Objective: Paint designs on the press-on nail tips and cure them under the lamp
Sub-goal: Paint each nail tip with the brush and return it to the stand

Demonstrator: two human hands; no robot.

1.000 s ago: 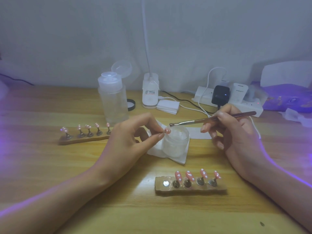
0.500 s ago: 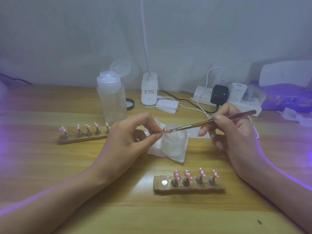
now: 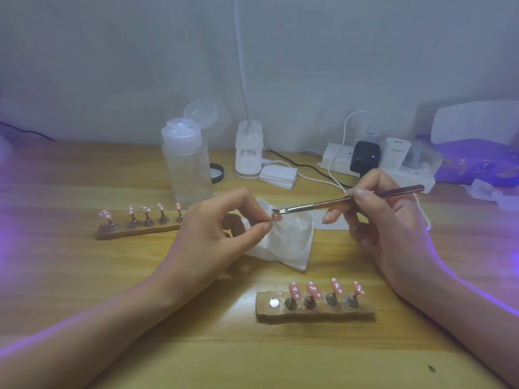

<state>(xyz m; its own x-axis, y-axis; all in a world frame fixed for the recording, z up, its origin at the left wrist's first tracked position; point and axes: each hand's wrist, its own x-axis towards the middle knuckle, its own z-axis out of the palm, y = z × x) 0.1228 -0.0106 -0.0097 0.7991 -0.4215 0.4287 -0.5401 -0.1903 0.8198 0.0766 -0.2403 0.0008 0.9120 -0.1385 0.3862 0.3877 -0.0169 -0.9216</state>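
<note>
My left hand (image 3: 213, 234) pinches a small pink nail tip (image 3: 277, 217) between thumb and forefinger, just above a frosted jar (image 3: 292, 237). My right hand (image 3: 384, 220) grips a thin brush (image 3: 348, 200) like a pen, its tip touching the nail tip. A wooden holder (image 3: 314, 313) near me carries several pink nail tips with white dots and one bare magnet spot at its left end. A second holder (image 3: 134, 230) at the left carries several more dotted tips.
The jar stands on a white wipe (image 3: 283, 256). Behind are a clear pump bottle (image 3: 186, 164) with its lid flipped up, a white lamp base (image 3: 248, 153), a stack of pads (image 3: 278, 176), a power strip (image 3: 393, 167) with cables, and a purple-lit curing lamp (image 3: 477, 153) at the right.
My right hand swung the brush down and left until its tip met the nail tip held in my left hand. My left hand stayed over the jar.
</note>
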